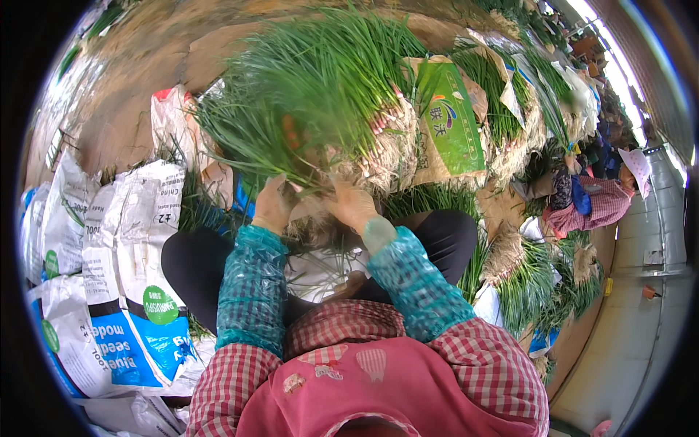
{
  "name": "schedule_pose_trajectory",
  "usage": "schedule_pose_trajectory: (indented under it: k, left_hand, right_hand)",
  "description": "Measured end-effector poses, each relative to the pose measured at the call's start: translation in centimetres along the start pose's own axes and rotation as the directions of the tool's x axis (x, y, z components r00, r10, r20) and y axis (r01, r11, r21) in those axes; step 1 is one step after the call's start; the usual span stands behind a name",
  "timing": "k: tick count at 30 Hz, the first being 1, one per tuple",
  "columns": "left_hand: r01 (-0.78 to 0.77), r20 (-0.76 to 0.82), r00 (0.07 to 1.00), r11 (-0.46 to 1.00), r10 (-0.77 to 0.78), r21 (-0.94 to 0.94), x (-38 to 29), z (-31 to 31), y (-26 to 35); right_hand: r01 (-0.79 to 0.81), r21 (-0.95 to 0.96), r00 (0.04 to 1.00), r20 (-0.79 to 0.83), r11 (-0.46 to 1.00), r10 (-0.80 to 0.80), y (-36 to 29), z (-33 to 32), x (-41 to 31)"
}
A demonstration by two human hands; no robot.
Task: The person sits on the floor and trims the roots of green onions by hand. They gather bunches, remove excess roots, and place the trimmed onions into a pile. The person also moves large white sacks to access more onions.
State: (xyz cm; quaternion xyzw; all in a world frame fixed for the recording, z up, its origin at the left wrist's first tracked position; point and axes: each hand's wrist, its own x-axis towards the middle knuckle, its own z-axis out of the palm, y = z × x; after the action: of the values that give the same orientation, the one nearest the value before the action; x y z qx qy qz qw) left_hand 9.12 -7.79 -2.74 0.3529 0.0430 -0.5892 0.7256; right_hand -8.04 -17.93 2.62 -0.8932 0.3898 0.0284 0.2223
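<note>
Both my hands wear thin pale gloves, with teal plastic sleeve covers on the forearms. My left hand (pixel 273 205) is at the near edge of a large pile of green onions (pixel 338 71), its fingers curled around the base of some green stalks. Close beside it, my right hand (pixel 352 204) touches the pale stems and roots; whether it grips them is hidden by blur and overlap. Stringy roots (pixel 310 226) hang below and between the hands. The pile's leaves point away to the upper left, and its roots (pixel 401 147) face right.
White and blue plastic sacks (pixel 131 262) lie at the left. A green and tan printed sack (pixel 450 120) is right of the pile. More onion bundles (pixel 524 273) lie at the right, where a person in a pink hat (pixel 635 166) sits near a wall (pixel 650 317).
</note>
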Motion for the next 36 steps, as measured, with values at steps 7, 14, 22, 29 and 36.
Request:
schedule_pose_trajectory:
  k: [7,14,22,29,36]
  left_hand:
    - [-0.04,-0.348,0.934,0.993,0.077,0.112,-3.1,-1.9,-1.0]
    - [-0.018,-0.332,0.937,0.967,0.105,0.254,-2.3,-1.6,-2.1]
    - [0.02,-0.28,0.956,0.927,0.092,0.375,-2.5,-1.8,-3.3]
    - [0.042,-0.248,0.967,0.92,0.06,0.389,-3.5,-0.9,-3.0]
    - [0.018,-0.027,1.0,0.958,-0.011,0.286,-3.4,2.2,-2.0]
  right_hand:
    - [0.063,0.979,0.992,-0.083,0.195,0.097,-0.4,-2.4,2.5]
    - [-0.238,0.722,0.876,-0.129,0.65,0.465,5.1,-5.4,3.1]
    - [0.107,-0.108,0.963,-0.236,0.988,-0.13,-1.5,-3.6,-0.5]
    - [0.135,0.003,0.981,-0.143,0.991,-0.134,1.4,-2.3,5.0]
    - [-0.021,0.95,0.993,-0.016,0.31,0.117,1.2,-2.4,1.4]
